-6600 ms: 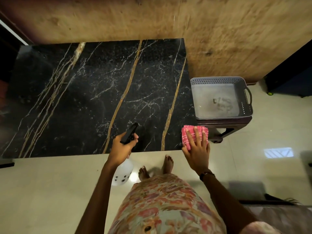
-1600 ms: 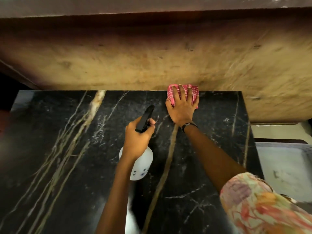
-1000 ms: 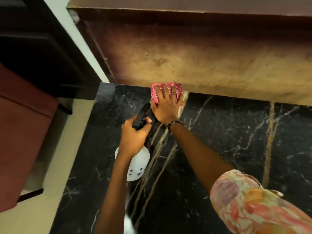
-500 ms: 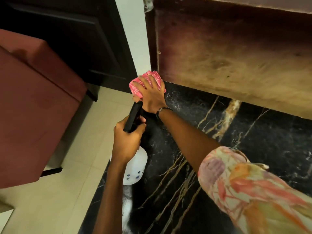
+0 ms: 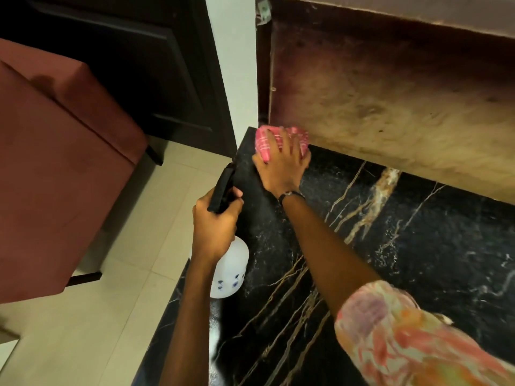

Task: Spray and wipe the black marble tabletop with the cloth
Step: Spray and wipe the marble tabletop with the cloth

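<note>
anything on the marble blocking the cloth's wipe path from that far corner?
Nothing visible. The right hand presses the cloth flat on the tabletop at its far left corner. The left hand holds the spray bottle at the left edge.

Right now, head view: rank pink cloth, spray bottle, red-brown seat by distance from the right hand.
1. pink cloth: under the right hand, at the tabletop's far left corner.
2. spray bottle: left of it, held by the left hand.
3. red-brown seat: far left, on the floor.

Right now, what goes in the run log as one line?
phase: wiping | right hand: presses pink cloth at far-left corner of marble tabletop | left hand: holds spray bottle
</note>
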